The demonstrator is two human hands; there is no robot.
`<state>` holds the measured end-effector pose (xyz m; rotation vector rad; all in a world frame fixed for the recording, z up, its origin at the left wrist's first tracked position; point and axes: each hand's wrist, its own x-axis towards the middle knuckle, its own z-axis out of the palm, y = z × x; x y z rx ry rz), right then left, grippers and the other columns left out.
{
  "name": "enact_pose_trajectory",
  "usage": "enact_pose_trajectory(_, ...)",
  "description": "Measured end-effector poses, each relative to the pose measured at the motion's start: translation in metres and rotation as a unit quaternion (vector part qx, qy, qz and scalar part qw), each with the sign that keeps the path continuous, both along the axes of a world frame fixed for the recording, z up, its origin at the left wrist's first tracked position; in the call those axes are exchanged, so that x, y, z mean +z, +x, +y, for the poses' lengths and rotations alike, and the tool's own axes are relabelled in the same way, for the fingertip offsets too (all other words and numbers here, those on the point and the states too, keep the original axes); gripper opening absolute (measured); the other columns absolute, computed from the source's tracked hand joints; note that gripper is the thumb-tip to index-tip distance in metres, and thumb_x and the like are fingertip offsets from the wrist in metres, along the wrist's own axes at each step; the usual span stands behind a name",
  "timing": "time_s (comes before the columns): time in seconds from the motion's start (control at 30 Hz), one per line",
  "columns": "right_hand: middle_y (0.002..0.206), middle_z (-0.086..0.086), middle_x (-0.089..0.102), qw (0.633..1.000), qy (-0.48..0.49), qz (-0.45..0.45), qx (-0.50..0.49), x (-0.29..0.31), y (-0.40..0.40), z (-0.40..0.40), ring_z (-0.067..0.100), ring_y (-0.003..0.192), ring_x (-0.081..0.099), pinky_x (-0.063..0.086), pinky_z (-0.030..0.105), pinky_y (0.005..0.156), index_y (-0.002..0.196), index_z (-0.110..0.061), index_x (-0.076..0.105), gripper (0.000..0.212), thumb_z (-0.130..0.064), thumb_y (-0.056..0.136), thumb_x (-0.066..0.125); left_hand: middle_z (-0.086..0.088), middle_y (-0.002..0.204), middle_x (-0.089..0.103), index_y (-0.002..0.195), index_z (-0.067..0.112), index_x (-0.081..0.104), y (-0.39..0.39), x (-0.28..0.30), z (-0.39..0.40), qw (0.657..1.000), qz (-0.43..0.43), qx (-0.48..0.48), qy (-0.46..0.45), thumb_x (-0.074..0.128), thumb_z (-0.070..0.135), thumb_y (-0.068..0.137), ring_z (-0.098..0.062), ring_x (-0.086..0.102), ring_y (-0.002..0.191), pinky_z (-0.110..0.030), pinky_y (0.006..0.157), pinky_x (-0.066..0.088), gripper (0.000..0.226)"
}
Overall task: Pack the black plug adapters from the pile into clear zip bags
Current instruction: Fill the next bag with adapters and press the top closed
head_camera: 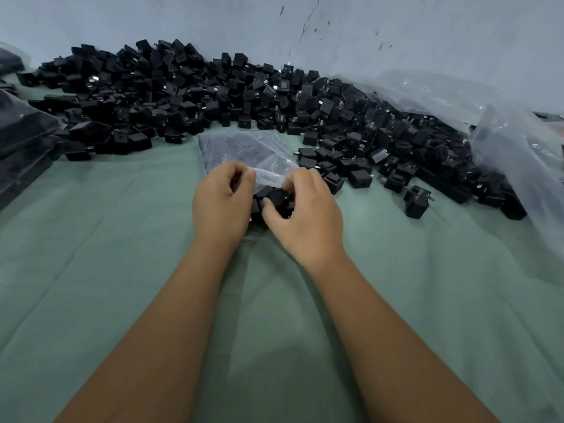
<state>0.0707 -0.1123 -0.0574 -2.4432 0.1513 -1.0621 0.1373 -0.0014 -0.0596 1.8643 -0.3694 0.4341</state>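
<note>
A clear zip bag [244, 149] lies on the green cloth [122, 239] in front of a long pile of black plug adapters [213, 93]. My left hand [221, 203] pinches the bag's near edge at its mouth. My right hand [305, 215] grips several black adapters [274, 198] at the bag's mouth, fingers curled round them. The adapters sit between both hands, partly hidden by my fingers. Whether any adapters lie deeper inside the bag I cannot tell.
Large crumpled clear plastic sheeting [503, 132] covers the right side. Filled bags of dark adapters [21, 132] are stacked at the left edge. A single adapter [416, 201] lies apart at the right. A pale wall [366, 32] stands behind the pile.
</note>
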Motion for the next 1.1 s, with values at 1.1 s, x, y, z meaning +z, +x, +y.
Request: enact_pose_trajectory(1.1,0.12,0.004,0.055,0.977,-0.081,0.187,0.056,0.006,0.002,0.006,0.021,0.116,0.046,0.04,0.037,0.098,0.119,-0.01,0.058,0.033,-0.03,0.096,0.045,0.001,0.085,0.064,0.09,0.008,0.07,-0.011,0.008,0.003,0.98,-0.186,0.028,0.065,0.058,0.02,0.094,-0.02,0.057,0.083,-0.025,0.074,0.04,0.017)
